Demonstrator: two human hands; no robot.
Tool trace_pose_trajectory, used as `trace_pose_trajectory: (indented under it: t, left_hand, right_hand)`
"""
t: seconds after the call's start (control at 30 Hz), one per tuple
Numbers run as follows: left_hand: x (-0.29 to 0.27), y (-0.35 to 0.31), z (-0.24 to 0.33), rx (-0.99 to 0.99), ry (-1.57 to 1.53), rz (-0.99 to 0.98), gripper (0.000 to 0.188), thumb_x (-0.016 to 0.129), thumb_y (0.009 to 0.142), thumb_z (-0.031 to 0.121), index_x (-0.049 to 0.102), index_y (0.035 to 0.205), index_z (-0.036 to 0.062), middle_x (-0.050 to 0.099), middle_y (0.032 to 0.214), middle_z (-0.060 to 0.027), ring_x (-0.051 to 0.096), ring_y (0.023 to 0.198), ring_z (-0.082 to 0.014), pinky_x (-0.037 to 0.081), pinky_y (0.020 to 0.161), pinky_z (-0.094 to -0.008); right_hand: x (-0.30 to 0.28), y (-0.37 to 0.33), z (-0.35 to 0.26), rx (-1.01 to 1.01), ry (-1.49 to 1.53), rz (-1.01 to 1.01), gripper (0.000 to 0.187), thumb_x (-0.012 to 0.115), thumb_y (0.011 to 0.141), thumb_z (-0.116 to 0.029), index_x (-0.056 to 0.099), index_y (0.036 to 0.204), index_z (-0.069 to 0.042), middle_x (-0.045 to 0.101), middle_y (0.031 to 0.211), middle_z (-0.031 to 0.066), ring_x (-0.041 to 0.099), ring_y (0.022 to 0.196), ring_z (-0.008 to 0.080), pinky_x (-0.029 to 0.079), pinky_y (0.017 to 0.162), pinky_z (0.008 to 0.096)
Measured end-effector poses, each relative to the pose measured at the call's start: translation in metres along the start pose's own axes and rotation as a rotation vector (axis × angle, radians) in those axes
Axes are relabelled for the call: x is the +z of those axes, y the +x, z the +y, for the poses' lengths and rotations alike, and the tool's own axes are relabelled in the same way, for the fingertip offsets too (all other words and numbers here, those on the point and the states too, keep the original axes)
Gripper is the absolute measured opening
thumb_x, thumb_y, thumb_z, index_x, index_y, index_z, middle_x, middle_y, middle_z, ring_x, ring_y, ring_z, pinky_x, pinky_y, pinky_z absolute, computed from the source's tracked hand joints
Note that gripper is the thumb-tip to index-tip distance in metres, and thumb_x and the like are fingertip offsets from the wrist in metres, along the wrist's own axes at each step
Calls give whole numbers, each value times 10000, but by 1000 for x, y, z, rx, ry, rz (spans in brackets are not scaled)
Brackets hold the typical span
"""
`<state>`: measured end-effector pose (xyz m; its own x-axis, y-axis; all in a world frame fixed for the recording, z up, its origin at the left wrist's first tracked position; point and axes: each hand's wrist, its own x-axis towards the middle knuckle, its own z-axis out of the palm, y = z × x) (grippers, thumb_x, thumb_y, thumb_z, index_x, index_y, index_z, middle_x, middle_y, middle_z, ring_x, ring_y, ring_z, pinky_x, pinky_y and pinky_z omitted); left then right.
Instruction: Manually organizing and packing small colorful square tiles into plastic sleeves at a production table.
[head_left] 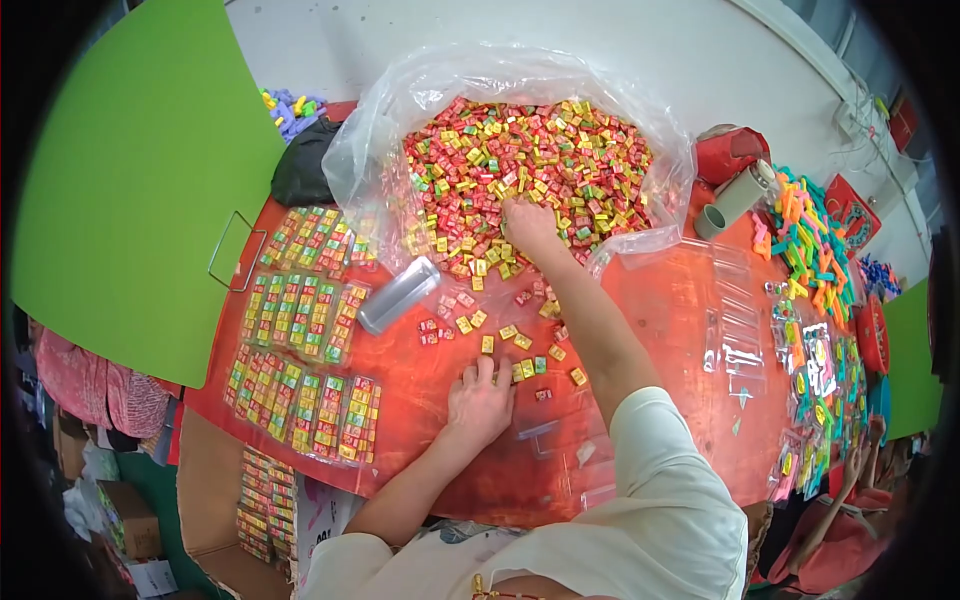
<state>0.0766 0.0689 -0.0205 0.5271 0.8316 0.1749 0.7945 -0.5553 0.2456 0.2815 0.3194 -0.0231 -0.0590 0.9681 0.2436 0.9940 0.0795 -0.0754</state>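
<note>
Counting clock directions from the left hand (pixel 481 402): resting it on the red table (pixel 670 340), with fingers loosely bent and slightly apart, tips just beside scattered yellow blocks (pixel 523 342); cannot tell of any block in its grip. Holding the right hand (pixel 530 222) at 12 o'clock, in the near side of a big heap of red and yellow blocks (pixel 570 150), with fingertips hidden; cannot tell how far open or around what. Around the heap, a clear plastic bag (pixel 370 130), spread wide. At 11 o'clock, more loose red blocks (pixel 430 332), then a tilted clear container (pixel 398 295). At 10, block-filled clear packs (pixel 290 315) in three rows, with a green board (pixel 130 180) beyond. At 8, similar packs inside a cardboard box (pixel 205 490). At 2, a grey cup (pixel 711 221) and, farther out, colourful plastic pieces (pixel 820 250). At 3, small assorted packets (pixel 825 400).
</note>
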Motion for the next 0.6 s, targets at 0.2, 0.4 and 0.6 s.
trace_pose_trajectory:
  t: [0.2,0.4,0.6]
  left_hand:
    - [-1,4,-2,28,3,42,479,682,865,277,561,1265,42,540,1109,-166,620,929,-329,552,680,-454]
    - [3,0,-2,38,-14,102,434,685,865,256,591,1232,44,517,1020,-145,612,885,-329,552,654,-447]
    - [1,7,-3,33,-12,111,414,678,868,236,590,1235,65,514,1030,-147,608,905,-338,547,694,-463]
  right_hand:
    - [-16,-18,25,113,115,-83,306,581,886,-303,662,983,-24,709,910,230,693,863,407,545,724,521]
    - [-29,-76,43,75,499,-65,388,651,872,-393,652,987,-22,696,898,228,682,889,397,523,765,492]
    - [-83,-169,13,5,423,27,257,680,885,-235,628,1022,-24,700,872,184,688,809,361,536,707,448]
